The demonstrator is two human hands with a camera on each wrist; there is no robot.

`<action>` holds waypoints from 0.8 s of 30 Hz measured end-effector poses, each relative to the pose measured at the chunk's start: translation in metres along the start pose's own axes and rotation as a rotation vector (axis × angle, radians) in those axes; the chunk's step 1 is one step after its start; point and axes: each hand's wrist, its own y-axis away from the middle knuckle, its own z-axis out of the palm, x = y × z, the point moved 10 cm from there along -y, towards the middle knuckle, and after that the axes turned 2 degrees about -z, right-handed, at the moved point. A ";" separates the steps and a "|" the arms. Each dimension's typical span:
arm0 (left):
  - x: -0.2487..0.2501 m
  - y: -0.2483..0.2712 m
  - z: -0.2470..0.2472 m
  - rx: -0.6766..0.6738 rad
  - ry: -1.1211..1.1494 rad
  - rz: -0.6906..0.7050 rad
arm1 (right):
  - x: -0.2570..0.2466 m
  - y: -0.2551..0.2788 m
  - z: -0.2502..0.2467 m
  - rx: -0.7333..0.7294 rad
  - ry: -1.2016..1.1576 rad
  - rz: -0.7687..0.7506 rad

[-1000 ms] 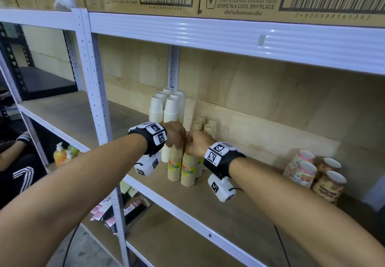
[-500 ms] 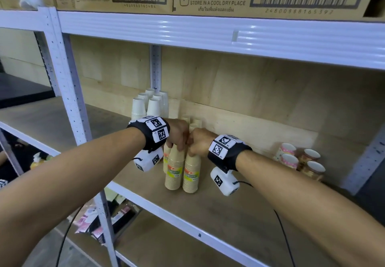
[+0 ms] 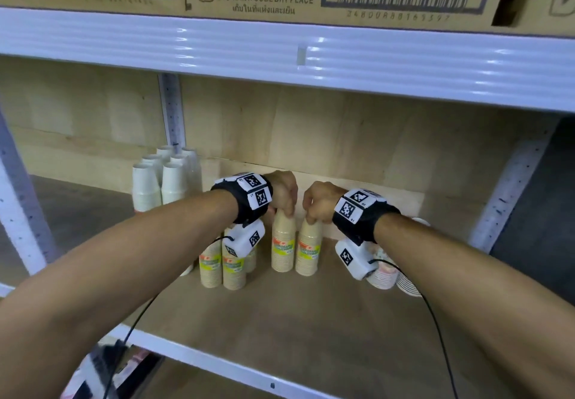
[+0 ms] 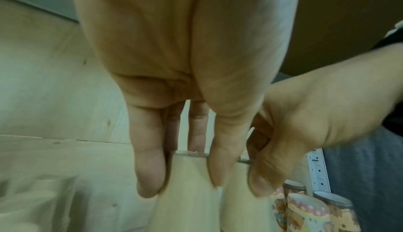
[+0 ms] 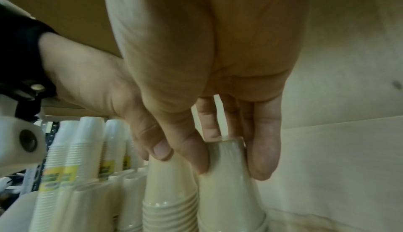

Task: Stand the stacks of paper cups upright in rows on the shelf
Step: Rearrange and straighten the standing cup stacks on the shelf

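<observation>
head view: the person is setting 2 tan cup stacks down side by side on the wooden shelf, near its middle and just in front of the back board. the left hand is gripping the top of the left stack, and the right hand is gripping the top of the right stack. both stacks are standing upright, mouths down, touching or nearly touching each other. to their left, more tan stacks are standing in a group, and white stacks are standing farther left and back. patterned cups are lying to the right, partly hidden by the right wrist. judging by this, the step in hand is placing this pair; the next move calls for letting go gently without tipping them, then closing the gap to the group on the left.

left wrist view: the left hand's fingers are curling down around the narrow top of its stack, thumb on one side and fingers on the other, clamped on it. the right hand is showing just beside it.

right wrist view: the right hand's fingers and thumb are pinching the top of its stack, with the other stack touching it on the left.
</observation>
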 end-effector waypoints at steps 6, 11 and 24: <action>0.024 -0.041 -0.001 0.089 -0.018 0.064 | 0.044 -0.022 -0.010 0.099 0.025 0.054; 0.031 -0.077 0.006 0.130 0.010 0.056 | 0.080 -0.045 -0.011 0.173 0.033 0.115; 0.025 -0.143 0.024 0.202 0.036 0.045 | 0.112 -0.095 0.002 0.213 -0.033 0.096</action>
